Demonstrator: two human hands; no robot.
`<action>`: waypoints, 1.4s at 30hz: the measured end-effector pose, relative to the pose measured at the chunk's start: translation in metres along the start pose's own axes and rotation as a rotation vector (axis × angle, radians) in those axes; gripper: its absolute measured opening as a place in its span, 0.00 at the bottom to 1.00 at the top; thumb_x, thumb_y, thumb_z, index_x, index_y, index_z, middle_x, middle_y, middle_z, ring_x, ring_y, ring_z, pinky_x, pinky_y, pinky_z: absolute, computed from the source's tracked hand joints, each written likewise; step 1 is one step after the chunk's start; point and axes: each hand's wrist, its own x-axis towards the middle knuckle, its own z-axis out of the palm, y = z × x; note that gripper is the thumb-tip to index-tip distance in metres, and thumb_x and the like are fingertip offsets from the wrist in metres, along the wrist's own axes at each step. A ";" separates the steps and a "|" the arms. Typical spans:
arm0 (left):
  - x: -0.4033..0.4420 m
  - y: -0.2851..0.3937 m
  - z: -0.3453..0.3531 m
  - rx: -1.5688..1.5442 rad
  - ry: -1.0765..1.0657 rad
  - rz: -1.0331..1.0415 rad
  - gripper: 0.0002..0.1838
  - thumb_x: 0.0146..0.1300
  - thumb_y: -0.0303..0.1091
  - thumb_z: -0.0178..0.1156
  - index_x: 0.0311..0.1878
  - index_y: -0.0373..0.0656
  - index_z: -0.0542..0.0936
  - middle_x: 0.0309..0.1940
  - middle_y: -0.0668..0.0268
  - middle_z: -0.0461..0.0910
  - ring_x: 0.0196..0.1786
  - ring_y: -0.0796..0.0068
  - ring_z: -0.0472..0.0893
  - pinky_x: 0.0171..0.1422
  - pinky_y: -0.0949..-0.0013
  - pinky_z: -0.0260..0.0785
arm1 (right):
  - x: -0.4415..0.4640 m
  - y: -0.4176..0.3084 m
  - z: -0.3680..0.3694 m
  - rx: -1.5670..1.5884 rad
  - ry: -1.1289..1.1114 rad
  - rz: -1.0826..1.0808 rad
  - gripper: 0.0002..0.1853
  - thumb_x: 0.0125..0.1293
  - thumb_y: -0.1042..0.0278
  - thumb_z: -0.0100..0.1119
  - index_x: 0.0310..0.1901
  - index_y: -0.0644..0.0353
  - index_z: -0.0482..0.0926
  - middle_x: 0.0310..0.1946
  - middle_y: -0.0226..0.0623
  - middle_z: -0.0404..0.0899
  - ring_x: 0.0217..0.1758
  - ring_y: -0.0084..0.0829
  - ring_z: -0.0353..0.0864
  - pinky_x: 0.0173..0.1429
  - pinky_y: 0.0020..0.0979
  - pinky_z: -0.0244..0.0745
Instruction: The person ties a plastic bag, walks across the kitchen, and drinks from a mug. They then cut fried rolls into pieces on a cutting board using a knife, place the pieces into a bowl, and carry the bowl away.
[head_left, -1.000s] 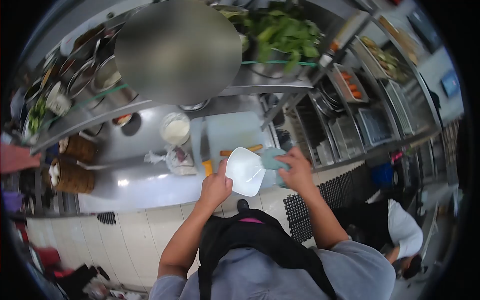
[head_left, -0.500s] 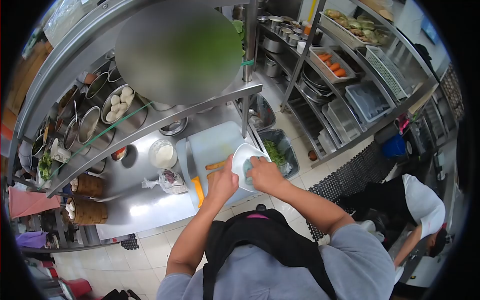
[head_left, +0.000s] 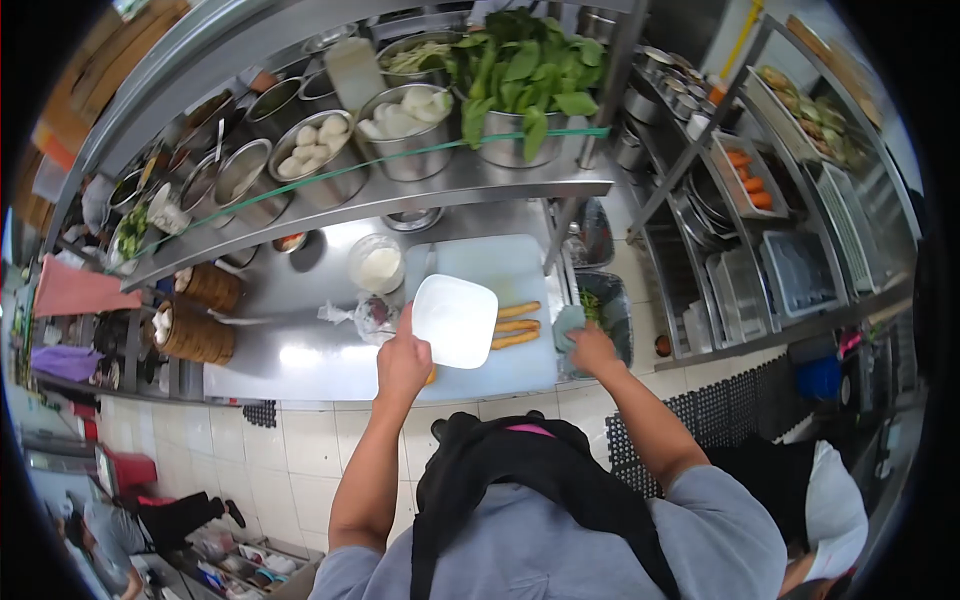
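Left fingers (head_left: 405,330) hold a bowl (head_left: 455,322), right fingers (head_left: 584,341) a cloth (head_left: 569,324).

A glossy white bowl (head_left: 455,322), squarish with rounded corners, is held raised over the left part of the pale cutting board (head_left: 515,268), its broad face turned upward. A grey-green cloth (head_left: 569,322), bunched and creased, is gripped near the board's right edge.

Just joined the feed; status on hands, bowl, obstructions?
Left hand gripping white bowl over cutting board. Right hand holding cloth, apart from bowl. Nothing visibly blocking either hand.
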 end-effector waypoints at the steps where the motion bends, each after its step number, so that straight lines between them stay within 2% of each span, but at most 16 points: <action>1: -0.009 -0.010 -0.009 -0.016 0.024 -0.031 0.36 0.59 0.26 0.53 0.75 0.43 0.66 0.25 0.44 0.82 0.29 0.38 0.83 0.37 0.42 0.75 | -0.002 -0.008 0.001 0.004 -0.008 -0.026 0.25 0.54 0.66 0.71 0.57 0.47 0.85 0.56 0.49 0.75 0.59 0.51 0.79 0.61 0.51 0.79; 4: -0.041 -0.039 -0.034 0.006 0.080 -0.113 0.36 0.59 0.24 0.53 0.75 0.42 0.66 0.24 0.44 0.81 0.28 0.39 0.82 0.36 0.44 0.74 | -0.007 -0.049 -0.027 -0.073 -0.123 0.088 0.31 0.57 0.61 0.73 0.64 0.50 0.79 0.60 0.52 0.73 0.63 0.52 0.76 0.63 0.51 0.78; 6: -0.056 -0.058 -0.039 0.029 0.103 -0.136 0.36 0.60 0.23 0.53 0.75 0.41 0.65 0.23 0.45 0.80 0.28 0.40 0.82 0.35 0.45 0.74 | -0.011 -0.102 -0.050 0.145 0.207 -0.131 0.39 0.57 0.51 0.75 0.70 0.50 0.73 0.64 0.50 0.71 0.69 0.54 0.70 0.69 0.52 0.70; 8: -0.065 -0.060 -0.040 0.003 0.100 -0.118 0.36 0.61 0.24 0.53 0.75 0.41 0.65 0.23 0.45 0.80 0.27 0.39 0.82 0.35 0.45 0.74 | -0.011 -0.175 -0.077 0.340 0.343 -0.419 0.52 0.48 0.42 0.81 0.74 0.52 0.68 0.65 0.49 0.70 0.68 0.55 0.70 0.70 0.53 0.66; 10: -0.071 -0.059 -0.041 -0.005 0.098 -0.127 0.35 0.61 0.23 0.53 0.75 0.40 0.65 0.24 0.45 0.80 0.28 0.39 0.82 0.35 0.44 0.74 | -0.009 -0.237 -0.086 0.314 0.329 -0.559 0.59 0.41 0.43 0.85 0.73 0.56 0.64 0.62 0.51 0.73 0.66 0.54 0.72 0.68 0.49 0.68; 14: -0.079 -0.060 -0.048 -0.086 0.169 -0.077 0.35 0.61 0.22 0.53 0.75 0.40 0.65 0.24 0.45 0.80 0.27 0.39 0.82 0.35 0.44 0.73 | 0.009 -0.299 -0.077 0.125 0.120 -0.528 0.60 0.37 0.43 0.86 0.72 0.57 0.65 0.62 0.49 0.74 0.66 0.53 0.74 0.65 0.49 0.70; 20: -0.097 -0.093 -0.066 -0.120 0.138 -0.083 0.36 0.61 0.22 0.54 0.75 0.37 0.63 0.24 0.45 0.80 0.27 0.39 0.82 0.34 0.45 0.73 | 0.048 -0.323 -0.042 0.356 -0.002 -0.615 0.46 0.40 0.40 0.84 0.59 0.58 0.77 0.45 0.50 0.84 0.49 0.55 0.84 0.52 0.52 0.78; 22: -0.101 -0.104 -0.070 -0.119 0.177 -0.034 0.37 0.60 0.19 0.54 0.76 0.38 0.64 0.22 0.46 0.78 0.27 0.41 0.81 0.35 0.50 0.73 | 0.046 -0.335 -0.053 0.366 -0.152 -0.510 0.34 0.49 0.43 0.81 0.49 0.63 0.84 0.36 0.52 0.86 0.41 0.54 0.86 0.48 0.47 0.79; 25: -0.104 -0.117 -0.078 -0.111 0.175 -0.045 0.37 0.60 0.20 0.54 0.76 0.38 0.64 0.23 0.45 0.78 0.27 0.40 0.81 0.35 0.48 0.73 | 0.050 -0.352 -0.047 0.471 -0.239 -0.347 0.26 0.58 0.45 0.76 0.42 0.64 0.86 0.32 0.50 0.87 0.36 0.51 0.86 0.45 0.45 0.80; 29: -0.112 -0.148 -0.095 -0.087 0.122 -0.153 0.37 0.61 0.22 0.53 0.76 0.39 0.62 0.27 0.43 0.81 0.30 0.37 0.82 0.36 0.43 0.74 | 0.071 -0.363 -0.014 0.496 -0.210 -0.374 0.24 0.64 0.48 0.72 0.47 0.65 0.85 0.35 0.51 0.86 0.33 0.51 0.86 0.44 0.42 0.81; 31: -0.124 -0.170 -0.105 -0.118 0.167 -0.289 0.36 0.61 0.23 0.52 0.76 0.40 0.63 0.27 0.43 0.81 0.31 0.37 0.82 0.37 0.43 0.74 | 0.090 -0.361 0.017 1.188 -0.368 0.021 0.27 0.63 0.49 0.72 0.55 0.63 0.82 0.42 0.51 0.84 0.40 0.54 0.86 0.50 0.44 0.82; 32: -0.134 -0.183 -0.108 -0.118 0.167 -0.288 0.36 0.61 0.23 0.52 0.76 0.40 0.63 0.27 0.43 0.81 0.31 0.37 0.82 0.37 0.43 0.74 | 0.098 -0.358 0.034 1.188 -0.366 0.021 0.27 0.63 0.49 0.72 0.55 0.63 0.82 0.42 0.51 0.84 0.40 0.54 0.86 0.50 0.44 0.82; 34: -0.157 -0.213 -0.110 -0.100 0.238 -0.390 0.34 0.62 0.23 0.51 0.75 0.39 0.65 0.28 0.43 0.81 0.31 0.38 0.83 0.37 0.45 0.75 | 0.108 -0.353 0.061 0.437 0.118 -0.350 0.38 0.62 0.51 0.72 0.70 0.58 0.70 0.54 0.53 0.79 0.53 0.57 0.83 0.58 0.48 0.80; 35: -0.167 -0.222 -0.112 -0.102 0.234 -0.385 0.34 0.62 0.23 0.51 0.75 0.39 0.65 0.28 0.43 0.81 0.31 0.38 0.83 0.37 0.45 0.75 | 0.102 -0.365 0.054 0.436 0.122 -0.344 0.38 0.62 0.51 0.72 0.70 0.58 0.70 0.54 0.53 0.79 0.53 0.57 0.83 0.58 0.48 0.80; 37: -0.186 -0.238 -0.112 -0.123 0.237 -0.507 0.33 0.63 0.24 0.50 0.74 0.39 0.66 0.27 0.43 0.82 0.30 0.39 0.83 0.37 0.45 0.75 | 0.089 -0.394 0.048 0.236 -0.131 -0.156 0.47 0.61 0.58 0.71 0.78 0.57 0.56 0.64 0.56 0.72 0.66 0.57 0.75 0.67 0.49 0.75; 42: -0.207 -0.258 -0.091 -0.130 0.206 -0.488 0.32 0.63 0.25 0.50 0.74 0.38 0.67 0.28 0.41 0.82 0.30 0.39 0.83 0.36 0.44 0.74 | 0.139 -0.433 0.123 0.427 -0.032 -0.210 0.50 0.60 0.67 0.68 0.80 0.60 0.49 0.68 0.59 0.69 0.72 0.56 0.70 0.75 0.46 0.69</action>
